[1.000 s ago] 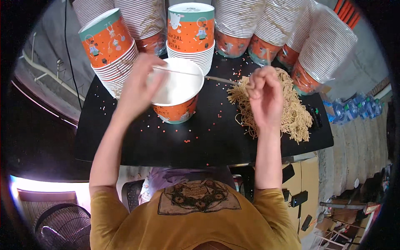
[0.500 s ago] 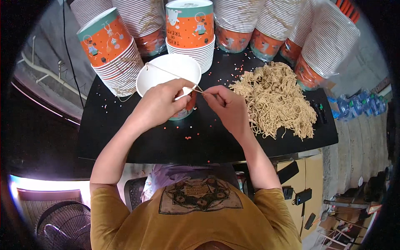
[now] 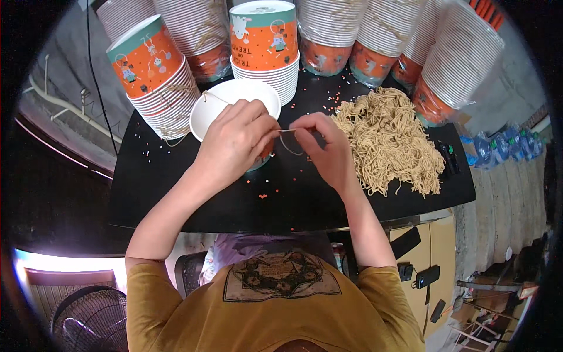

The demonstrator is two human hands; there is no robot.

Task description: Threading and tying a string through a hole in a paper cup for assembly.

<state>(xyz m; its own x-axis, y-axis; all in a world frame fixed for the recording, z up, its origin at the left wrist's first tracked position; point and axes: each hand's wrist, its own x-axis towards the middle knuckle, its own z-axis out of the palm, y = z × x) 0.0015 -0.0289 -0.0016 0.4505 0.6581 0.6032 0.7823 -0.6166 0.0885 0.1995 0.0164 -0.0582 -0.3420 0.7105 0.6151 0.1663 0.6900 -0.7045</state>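
A white-lined paper bucket stands upright on the black table, partly covered by my left hand. A tan cord is fixed at its left rim and runs across the opening to my fingers. My left hand is over the bucket's right side, its fingers closed on the cord. Just right of the rim, my right hand pinches the cord's other stretch between thumb and forefinger. Between the hands the cord is taut, with a small loop hanging below. The bucket's right rim and most of its outside are hidden.
A heap of tan cords lies to the right. Upside-down nested orange buckets stand behind, with another stack at the left and plastic-wrapped stacks along the back. Small punched paper dots dot the black table.
My left hand has turned over, its fingers now bunched on the cord. My right hand has shifted slightly right, and a loop of cord now hangs between the hands.
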